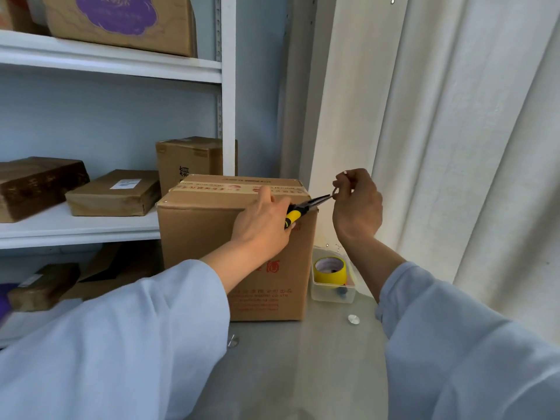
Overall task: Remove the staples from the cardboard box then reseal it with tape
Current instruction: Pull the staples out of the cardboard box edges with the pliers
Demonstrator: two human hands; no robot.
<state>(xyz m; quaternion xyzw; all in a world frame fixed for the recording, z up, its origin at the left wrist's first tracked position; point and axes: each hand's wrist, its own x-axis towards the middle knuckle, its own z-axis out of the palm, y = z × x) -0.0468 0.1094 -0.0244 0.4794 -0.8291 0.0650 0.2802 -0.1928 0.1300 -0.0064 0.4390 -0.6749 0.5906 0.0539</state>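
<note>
L hand [263, 219]: grips yellow-black needle-nose pliers [306, 207], tips pointing right off brown cardboard box [236, 253] top-right corner.
R hand [357, 204]: fingers pinch small bent metal staple [335, 194] at plier tips; R nearer.

A grey table [303, 359] bears the cardboard box [212, 237] and clear tub [333, 294].

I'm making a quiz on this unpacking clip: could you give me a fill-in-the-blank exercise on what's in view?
1. The left hand grips pliers with black and ____ handles.
2. The right hand pinches a small piece at the pliers' ____.
3. The yellow tape roll sits in a clear ____ right of the cardboard box.

Missing words: yellow; tip; container
</note>
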